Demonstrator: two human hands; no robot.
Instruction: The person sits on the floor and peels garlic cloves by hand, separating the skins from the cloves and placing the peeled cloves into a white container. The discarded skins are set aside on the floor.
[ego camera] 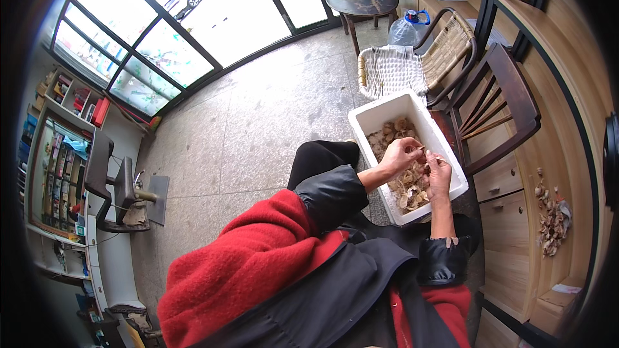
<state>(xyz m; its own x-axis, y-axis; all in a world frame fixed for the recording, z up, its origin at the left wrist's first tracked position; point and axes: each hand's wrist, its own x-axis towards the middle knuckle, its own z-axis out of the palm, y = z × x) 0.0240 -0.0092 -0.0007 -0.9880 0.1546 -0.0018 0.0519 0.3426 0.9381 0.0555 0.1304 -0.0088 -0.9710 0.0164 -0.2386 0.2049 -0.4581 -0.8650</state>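
A white foam box (360, 128) stands at the right in front of me, with dry, papery brown husks (411, 192) and brown crumbs inside. Both hands meet above it, fingertips close together. Between the thumb and fingers of my left hand (400, 158) is a small brown dry piece (422, 149), partly hidden by the fingers. My right hand (440, 176) pinches a small pale papery piece (441, 158) beside it. Whether the two pieces are joined cannot be made out.
Beyond the box is a woven chair (394, 70), near a large plastic bottle (404, 31) and a round stool (362, 0). A dark wooden chair back (503, 111) rises at the right. Dried bulb-like pieces (551, 224) lie by the wooden cabinet (503, 246). A barber-style chair (123, 188) stands left.
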